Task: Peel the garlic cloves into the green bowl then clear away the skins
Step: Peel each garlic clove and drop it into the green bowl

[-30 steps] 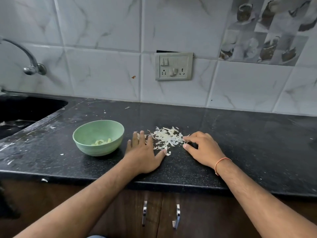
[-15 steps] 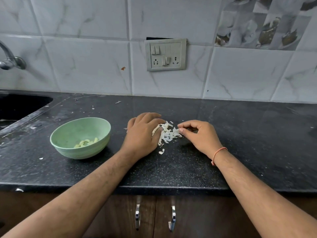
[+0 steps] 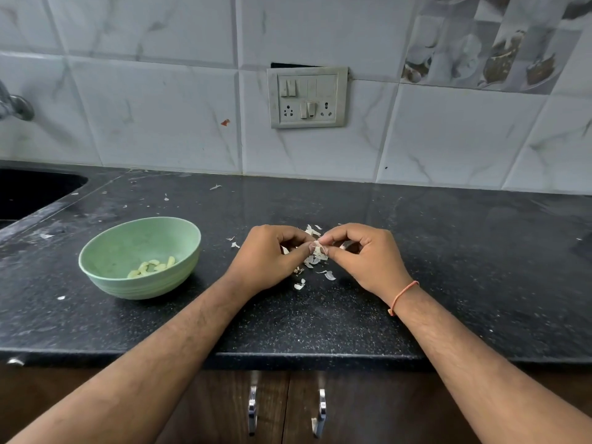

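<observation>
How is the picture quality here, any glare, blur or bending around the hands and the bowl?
Head view: soft, even light, no hard glare, a faint sheen on the black counter. Wide-angle bending curves the tile lines and counter edge. The green bowl and both hands look sharp; the garlic skins pinched between them are small and partly hidden.

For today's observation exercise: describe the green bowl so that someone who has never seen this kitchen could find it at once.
On the black countertop, look to the left of the person's left hand, toward the sink. The green bowl stands there alone, the only dish, pale green, with peeled garlic cloves inside.
</observation>
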